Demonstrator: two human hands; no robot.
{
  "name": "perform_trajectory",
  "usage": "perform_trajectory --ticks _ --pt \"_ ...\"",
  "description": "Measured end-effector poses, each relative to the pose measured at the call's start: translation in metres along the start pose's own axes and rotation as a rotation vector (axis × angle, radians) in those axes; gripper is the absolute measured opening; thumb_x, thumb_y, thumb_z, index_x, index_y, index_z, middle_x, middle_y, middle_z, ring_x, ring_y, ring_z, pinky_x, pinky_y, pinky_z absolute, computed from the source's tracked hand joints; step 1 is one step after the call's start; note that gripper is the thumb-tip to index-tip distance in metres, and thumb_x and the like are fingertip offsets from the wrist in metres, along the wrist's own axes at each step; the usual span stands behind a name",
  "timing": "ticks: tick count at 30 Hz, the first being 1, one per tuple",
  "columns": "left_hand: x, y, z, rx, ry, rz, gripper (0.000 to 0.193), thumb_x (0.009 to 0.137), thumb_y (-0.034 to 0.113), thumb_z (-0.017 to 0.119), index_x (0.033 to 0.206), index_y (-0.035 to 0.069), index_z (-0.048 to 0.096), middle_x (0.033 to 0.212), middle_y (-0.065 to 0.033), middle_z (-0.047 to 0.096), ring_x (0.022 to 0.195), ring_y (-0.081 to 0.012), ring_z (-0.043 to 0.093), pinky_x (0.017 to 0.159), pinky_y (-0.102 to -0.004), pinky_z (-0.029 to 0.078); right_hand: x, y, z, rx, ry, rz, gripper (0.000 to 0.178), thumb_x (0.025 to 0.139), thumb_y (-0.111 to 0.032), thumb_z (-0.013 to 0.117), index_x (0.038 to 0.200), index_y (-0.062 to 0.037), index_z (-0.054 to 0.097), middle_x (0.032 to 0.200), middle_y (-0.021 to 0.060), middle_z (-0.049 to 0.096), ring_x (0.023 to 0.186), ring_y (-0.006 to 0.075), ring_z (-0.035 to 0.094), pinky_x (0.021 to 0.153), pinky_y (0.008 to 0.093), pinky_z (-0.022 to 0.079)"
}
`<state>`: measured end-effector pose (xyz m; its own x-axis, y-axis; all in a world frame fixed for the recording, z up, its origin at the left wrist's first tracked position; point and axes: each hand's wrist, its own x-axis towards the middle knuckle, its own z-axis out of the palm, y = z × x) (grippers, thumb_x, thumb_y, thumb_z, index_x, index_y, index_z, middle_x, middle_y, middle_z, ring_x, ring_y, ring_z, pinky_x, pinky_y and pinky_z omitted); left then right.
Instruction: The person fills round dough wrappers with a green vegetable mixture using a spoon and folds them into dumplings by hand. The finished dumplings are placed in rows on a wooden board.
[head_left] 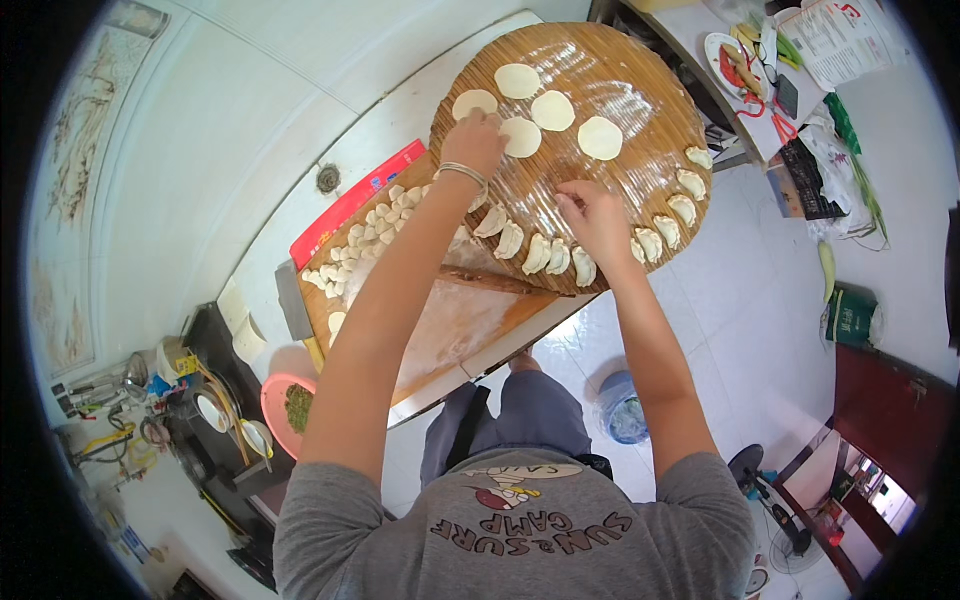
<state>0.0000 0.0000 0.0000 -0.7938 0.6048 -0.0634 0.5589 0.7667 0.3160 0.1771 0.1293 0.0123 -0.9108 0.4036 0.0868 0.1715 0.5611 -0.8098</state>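
Observation:
Five flat round dumpling wrappers lie at the far part of a round slatted board [640,60]. My left hand [476,146] is over the left side of the board, its fingers closed at the near edge of one dumpling wrapper [472,101]; the fingertips are partly hidden. Another wrapper [522,138] lies just right of those fingers. My right hand [596,218] hovers above the board's near half, thumb and forefinger slightly apart, with nothing visible between them. Folded dumplings [537,253] line the near and right rim below and beside it.
Left of the board, a floured wooden cutting board [455,335] carries a rolling pin [495,281] and many small dough pieces [375,228]. A cleaver [293,302] and a pink bowl of green filling [297,408] are farther left. A blue bin [625,412] stands on the floor.

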Motion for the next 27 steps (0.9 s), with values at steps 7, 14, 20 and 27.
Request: perform_trajectory --ticks 7,14,20,27 --pt "0.041 0.014 0.067 0.034 0.204 0.049 0.027 0.078 0.017 0.064 0.101 0.004 0.058 0.099 -0.0149 0.057 0.090 -0.0340 0.059 0.079 -0.0433 0.048 -0.005 0.000 -0.004 0.061 0.040 0.038 0.013 0.079 -0.010 0.064 0.089 -0.0015 0.067 0.084 0.0163 0.066 0.073 0.0311 0.064 0.065 0.0371 0.050" --pt "0.032 0.009 0.031 -0.093 0.139 0.084 0.017 0.078 0.018 0.067 0.086 0.005 0.059 0.088 -0.0102 0.064 0.084 -0.0279 0.063 0.075 -0.0361 0.051 -0.016 0.001 -0.006 0.048 0.088 0.014 0.015 0.081 -0.009 0.066 0.092 0.0004 0.066 0.083 0.0150 0.066 0.067 0.0233 0.063 0.061 0.0315 0.049" --pt "-0.048 -0.017 -0.024 -1.134 0.101 -0.082 0.018 0.085 0.016 0.063 0.092 0.004 0.053 0.082 -0.0033 0.063 0.069 -0.0138 0.058 0.062 -0.0274 0.048 -0.034 -0.022 -0.001 0.071 0.065 0.000 0.015 0.081 -0.011 0.065 0.090 0.0005 0.066 0.080 0.0161 0.066 0.066 0.0243 0.064 0.060 0.0333 0.050" --pt "-0.233 -0.097 -0.098 -1.783 0.202 -0.249 0.034 0.090 0.012 0.053 0.119 -0.003 0.047 0.114 -0.0135 0.057 0.102 -0.0239 0.059 0.089 -0.0387 0.051 -0.096 -0.083 0.073 0.188 -0.147 -0.071 0.017 0.082 -0.013 0.065 0.093 -0.0009 0.067 0.081 0.0151 0.066 0.066 0.0244 0.063 0.061 0.0318 0.050"
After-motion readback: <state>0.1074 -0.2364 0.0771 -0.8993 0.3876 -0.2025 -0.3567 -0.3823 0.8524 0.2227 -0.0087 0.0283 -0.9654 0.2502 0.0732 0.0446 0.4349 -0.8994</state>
